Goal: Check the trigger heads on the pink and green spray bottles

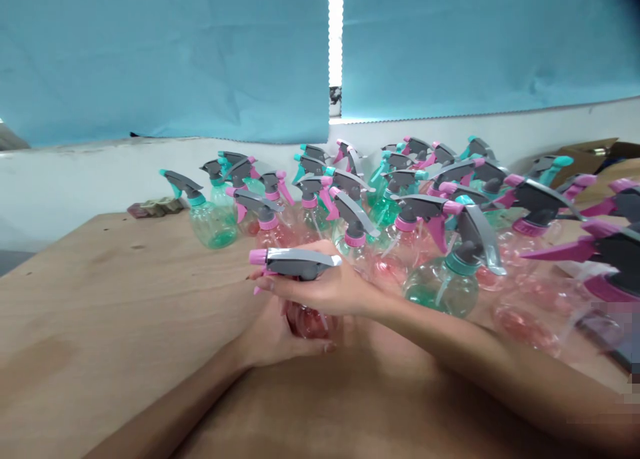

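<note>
A pink-tinted spray bottle [311, 321] stands on the wooden table [100, 312] right in front of me. My left hand [273, 335] wraps round its clear body from below and the left. My right hand [320, 287] comes in from the right and closes over the bottle's neck, just under the grey trigger head [297, 262] with its pink nozzle pointing left. Both hands grip this one bottle.
Several more spray bottles [440, 245], pink and teal with grey trigger heads, crowd the table behind and to the right. A lone teal bottle [213, 219] stands at the left of the group. Blue sheets cover the wall; a cardboard box [585, 153] sits far right.
</note>
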{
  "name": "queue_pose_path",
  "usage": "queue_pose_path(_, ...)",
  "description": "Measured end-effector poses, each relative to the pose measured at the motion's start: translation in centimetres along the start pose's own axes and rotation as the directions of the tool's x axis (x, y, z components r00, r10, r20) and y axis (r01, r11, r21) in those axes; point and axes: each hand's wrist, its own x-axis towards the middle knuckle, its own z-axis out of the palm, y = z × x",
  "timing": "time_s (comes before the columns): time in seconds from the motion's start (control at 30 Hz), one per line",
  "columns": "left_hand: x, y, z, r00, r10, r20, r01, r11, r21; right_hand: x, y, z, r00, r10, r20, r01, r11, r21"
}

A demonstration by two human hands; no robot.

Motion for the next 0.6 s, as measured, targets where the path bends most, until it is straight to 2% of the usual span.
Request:
queue_pose_path(0.1,-0.1,0.7,0.1,0.999,-0.024,0.038,0.024,1.0,0.004,0.0,-0.1,0.2,0.999,-0.031,-0.033,0.032,0.999,0.023)
queue_pose_path(0.17,-0.1,1.1,0.1,0.999,-0.036,-0.004,0.037,0.999,0.012,-0.1,-0.1,0.3,0.999,-0.02,-0.041,0.021,0.999,0.026)
queue_pose_path(0.3,0.0,1.6,0.1,0.983,-0.091,-0.161,0.099,0.994,0.041,-0.1,-0.3,0.5,0.996,0.005,-0.086,-0.003,1.0,0.024)
queue_pose_path(0.4,0.1,1.5,-0.1,0.986,-0.082,-0.148,0.089,0.995,0.044,0.0,-0.6,0.4,0.995,0.023,-0.098,-0.014,0.996,0.085)
queue_pose_path(0.5,0.4,1.3,-0.2,0.987,-0.085,-0.137,0.092,0.995,0.045,-0.2,-1.1,0.2,0.995,0.098,-0.03,-0.09,0.976,0.198)
queue_pose_path(0.6,0.6,0.9,-0.3,0.953,-0.127,-0.274,0.143,0.989,0.039,-0.4,-1.8,0.0,0.984,0.166,0.062,-0.175,0.966,0.19)
